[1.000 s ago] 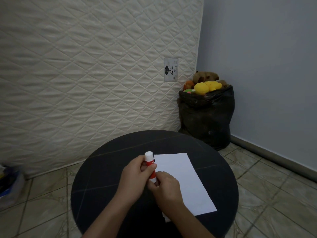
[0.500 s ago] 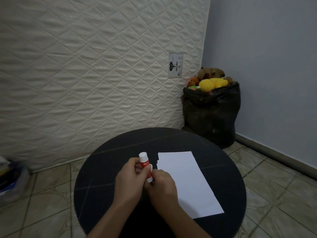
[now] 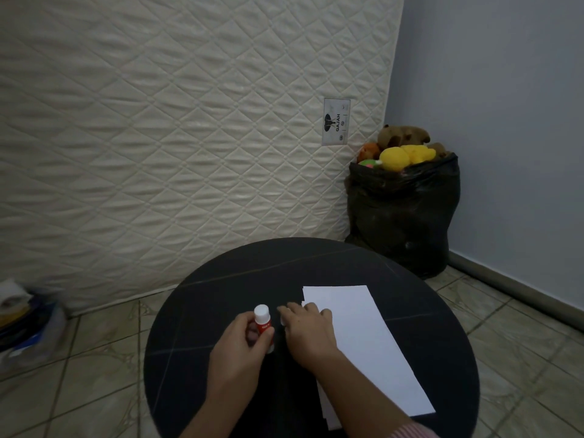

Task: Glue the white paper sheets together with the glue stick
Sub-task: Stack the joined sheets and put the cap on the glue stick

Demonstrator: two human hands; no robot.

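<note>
What my stuff is made of, by the look of it

My left hand (image 3: 240, 346) holds the glue stick (image 3: 263, 324): smooth plastic w/ a white cap and a red label. My right hand (image 3: 308, 327) lies flat by the white paper sheets (image 3: 363, 336); they look thin, smooth and matt, no shine. The round table (image 3: 205, 311) is black & smooth, a bit dull, w/ thin pale lines across it; can't tell what it's made of. The mattress (image 3: 158, 137) is cream cloth, puffy w/ stitched diamond shapes. The bag (image 3: 401, 222) is black plastic, crinkly and a bit shiny. The toys (image 3: 398, 156) in it look soft & fuzzy. The floor (image 3: 94, 358) is hard tile, smooth.
</note>
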